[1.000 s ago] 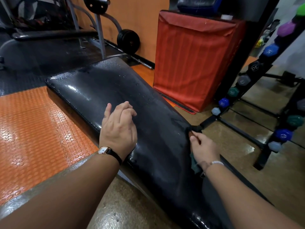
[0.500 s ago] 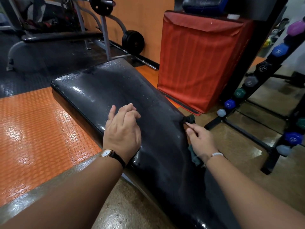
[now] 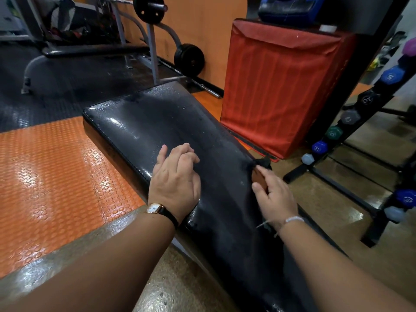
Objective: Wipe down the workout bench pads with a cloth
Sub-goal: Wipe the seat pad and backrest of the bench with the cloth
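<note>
The black workout bench pad (image 3: 157, 127) runs from the upper left to the lower right, glossy and dotted with water drops. My left hand (image 3: 175, 183), with a watch on the wrist, rests on the pad near its left edge. Its fingers are loosely curled and hold nothing. My right hand (image 3: 275, 199) lies along the pad's right edge and holds a dark cloth (image 3: 263, 162) against it. The cloth shows only past my fingertips and a little under my wrist; the hand hides the part between them.
A red fabric-covered box (image 3: 281, 86) stands right of the pad. A black rack of coloured dumbbells (image 3: 333, 132) stands at the far right. Orange studded matting (image 3: 51, 176) lies to the left. A barbell bench with weight plates (image 3: 189, 59) stands behind.
My right hand has slid the cloth forward along the pad's right edge. My left hand has stayed in place on the pad.
</note>
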